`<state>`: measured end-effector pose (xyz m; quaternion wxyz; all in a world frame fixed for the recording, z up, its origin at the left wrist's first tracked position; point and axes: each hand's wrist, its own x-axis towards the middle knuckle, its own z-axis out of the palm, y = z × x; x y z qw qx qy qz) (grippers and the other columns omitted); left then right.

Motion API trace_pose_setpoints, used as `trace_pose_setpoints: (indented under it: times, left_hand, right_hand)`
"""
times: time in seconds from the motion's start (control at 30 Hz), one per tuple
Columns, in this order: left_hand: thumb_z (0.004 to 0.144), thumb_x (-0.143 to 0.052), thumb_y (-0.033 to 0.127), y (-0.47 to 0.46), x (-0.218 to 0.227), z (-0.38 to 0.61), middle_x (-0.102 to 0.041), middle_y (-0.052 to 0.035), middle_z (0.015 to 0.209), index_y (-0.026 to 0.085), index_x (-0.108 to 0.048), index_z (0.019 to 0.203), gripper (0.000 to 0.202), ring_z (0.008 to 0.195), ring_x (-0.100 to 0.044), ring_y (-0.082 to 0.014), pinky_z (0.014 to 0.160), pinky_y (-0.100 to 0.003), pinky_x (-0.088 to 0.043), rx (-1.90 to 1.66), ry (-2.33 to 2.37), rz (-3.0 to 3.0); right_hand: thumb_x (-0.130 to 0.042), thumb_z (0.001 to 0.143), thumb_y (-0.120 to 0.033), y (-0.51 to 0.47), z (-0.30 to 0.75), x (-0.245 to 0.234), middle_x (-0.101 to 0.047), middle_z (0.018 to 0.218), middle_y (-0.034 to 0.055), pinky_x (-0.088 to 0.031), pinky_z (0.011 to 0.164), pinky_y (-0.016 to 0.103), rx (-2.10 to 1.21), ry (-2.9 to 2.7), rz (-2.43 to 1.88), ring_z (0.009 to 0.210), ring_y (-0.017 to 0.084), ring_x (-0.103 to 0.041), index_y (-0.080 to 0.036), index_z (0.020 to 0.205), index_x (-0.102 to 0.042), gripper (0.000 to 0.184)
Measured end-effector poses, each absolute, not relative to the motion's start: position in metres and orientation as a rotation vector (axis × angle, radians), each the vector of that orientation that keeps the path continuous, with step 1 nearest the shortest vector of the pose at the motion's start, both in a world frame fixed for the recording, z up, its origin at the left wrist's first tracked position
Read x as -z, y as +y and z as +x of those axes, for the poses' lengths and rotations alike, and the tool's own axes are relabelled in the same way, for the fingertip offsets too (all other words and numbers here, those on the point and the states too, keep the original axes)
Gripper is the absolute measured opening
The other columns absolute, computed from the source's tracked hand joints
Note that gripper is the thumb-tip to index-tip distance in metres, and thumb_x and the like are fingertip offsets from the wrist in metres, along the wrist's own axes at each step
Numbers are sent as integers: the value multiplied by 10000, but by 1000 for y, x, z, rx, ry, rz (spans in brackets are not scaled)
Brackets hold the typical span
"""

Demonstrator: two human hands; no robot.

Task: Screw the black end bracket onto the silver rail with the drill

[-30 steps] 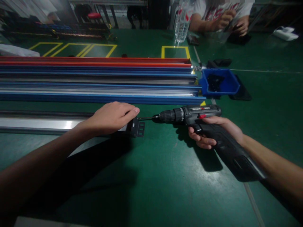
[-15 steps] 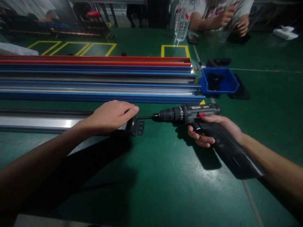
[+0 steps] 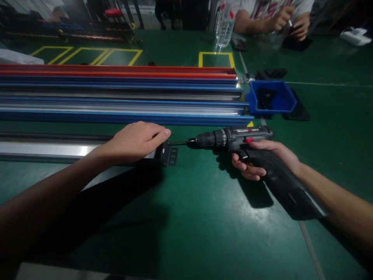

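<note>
My right hand is wrapped round the handle of a black cordless drill, a finger near its trigger. The drill lies level, and its long bit reaches left to the upper part of a black end bracket. That slotted bracket sits at the right end of a silver and black metal profile lying on the table. My left hand is closed over the profile's end beside the bracket, thumb pointing at the bit. Its fingertips on the far side are hidden.
Behind lie several long blue profiles and a red one. A blue bin with black parts stands at their right end. Farther back are a plastic bottle and another person's hands. The table is green.
The view has tilted slightly, so the background sits a little higher. Both hands, the drill and the profile keep nearly the same places, with the bit still at the bracket.
</note>
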<state>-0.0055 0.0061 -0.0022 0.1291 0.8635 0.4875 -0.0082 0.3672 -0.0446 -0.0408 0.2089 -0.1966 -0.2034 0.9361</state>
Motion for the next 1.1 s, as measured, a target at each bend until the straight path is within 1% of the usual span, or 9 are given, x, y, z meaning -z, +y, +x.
trace_pose_setpoints:
  times: [0.07, 0.27, 0.43, 0.53, 0.67, 0.9, 0.97, 1.1]
  left_hand:
    - [1026, -240, 567, 6, 2, -5, -758, -48, 1130, 217, -748, 1082, 619, 1016, -667, -262, 828, -324, -439, 24, 1431, 2493]
    - [1020, -268, 560, 6, 3, -6, -765, -29, 1118, 236, -756, 1041, 586, 995, -670, -263, 820, -325, -440, 10, 1431, 2481]
    - [1018, -285, 560, 6, 3, -6, -760, -43, 1097, 219, -744, 1021, 572, 964, -656, -257, 797, -329, -428, 8, 1436, 2465]
    - [1019, -279, 554, 5, 2, -6, -758, -43, 1066, 213, -739, 983, 574, 916, -645, -245, 763, -322, -415, 11, 1439, 2465]
    - [1020, -274, 550, 5, 2, -5, -749, -59, 1028, 196, -740, 1028, 585, 865, -635, -237, 739, -316, -401, 19, 1434, 2474]
    - [1025, -269, 540, 4, -1, -4, -732, -66, 971, 185, -741, 1058, 591, 817, -613, -232, 765, -327, -411, 47, 1450, 2470]
    - [1026, -267, 538, 4, -2, -3, -730, -68, 973, 184, -740, 1041, 591, 823, -613, -238, 768, -335, -410, 57, 1439, 2467]
    - [1018, -261, 547, 5, -2, -3, -732, -60, 959, 200, -733, 937, 592, 820, -621, -243, 733, -338, -403, 32, 1425, 2479]
  right_hand:
    - [-505, 983, -361, -45, 367, 40, -679, 946, 138, -545, 669, 272, -2599, -576, -571, 609, 106, -614, 8, 1153, -647, 431]
    - [-523, 969, -369, -45, 367, 39, -674, 924, 126, -544, 654, 270, -2594, -582, -620, 589, 102, -586, -23, 1125, -637, 396]
    - [-509, 971, -345, -44, 366, 37, -674, 929, 118, -541, 657, 269, -2599, -592, -635, 597, 101, -582, -41, 1118, -623, 357]
    - [-504, 975, -346, -44, 366, 36, -671, 927, 117, -539, 660, 266, -2606, -589, -625, 599, 98, -588, -31, 1118, -621, 366]
    - [-490, 984, -349, -45, 365, 36, -672, 933, 133, -534, 663, 266, -2604, -572, -599, 606, 100, -612, 5, 1129, -624, 406]
    - [-470, 993, -341, -45, 366, 36, -678, 959, 151, -544, 686, 277, -2619, -548, -554, 638, 117, -648, 30, 1154, -625, 433]
    - [-473, 993, -346, -44, 367, 37, -680, 968, 156, -548, 688, 280, -2621, -544, -542, 641, 119, -652, 31, 1163, -622, 440]
    - [-482, 988, -348, -44, 367, 38, -684, 959, 153, -553, 681, 281, -2612, -550, -546, 630, 117, -639, 23, 1162, -624, 434]
